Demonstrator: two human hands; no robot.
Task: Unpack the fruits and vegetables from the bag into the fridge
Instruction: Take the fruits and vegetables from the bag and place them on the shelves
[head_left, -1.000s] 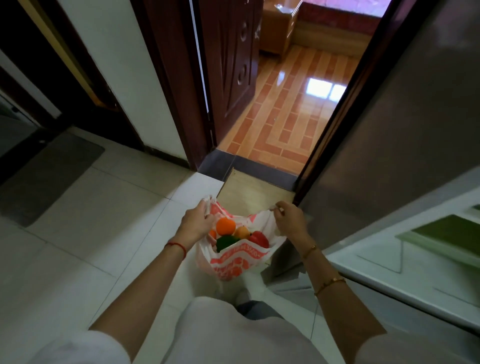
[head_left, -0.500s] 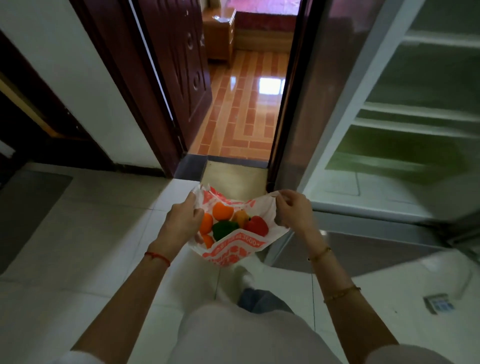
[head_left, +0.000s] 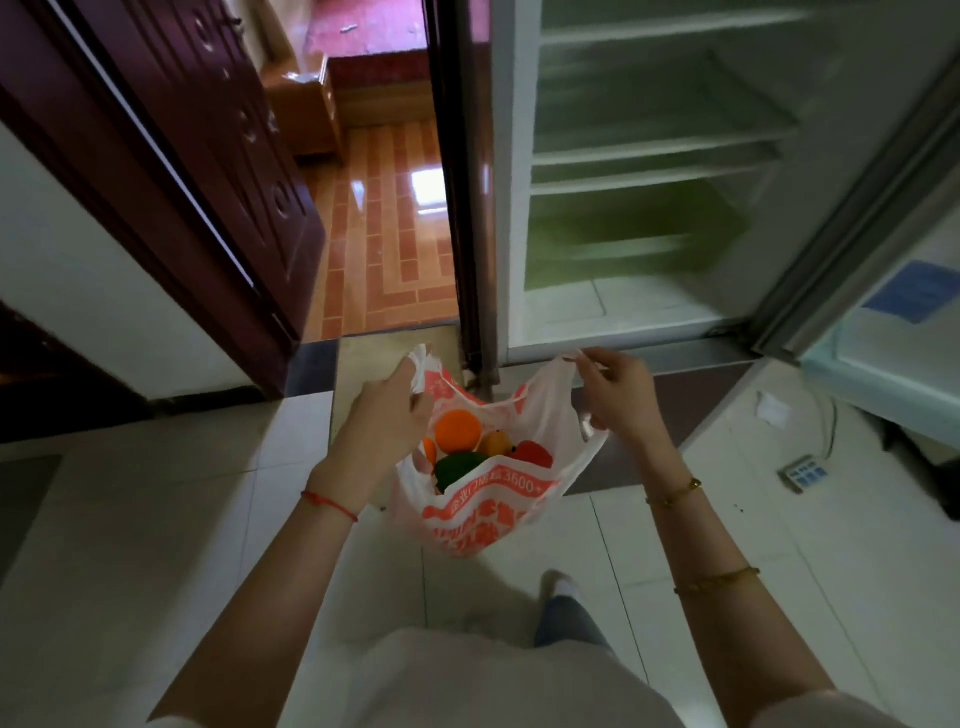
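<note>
Head view: one bag, two hands.

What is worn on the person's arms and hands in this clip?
Both hands are bare, no gloves. The left hand has a thin red string bracelet at the wrist. The right hand has a gold bracelet at the wrist and a second gold bracelet up the forearm. Pale short sleeves show at the bottom edge.

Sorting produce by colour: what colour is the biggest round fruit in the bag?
Orange, clearest in the head view, atop the pile in the bag.
</note>
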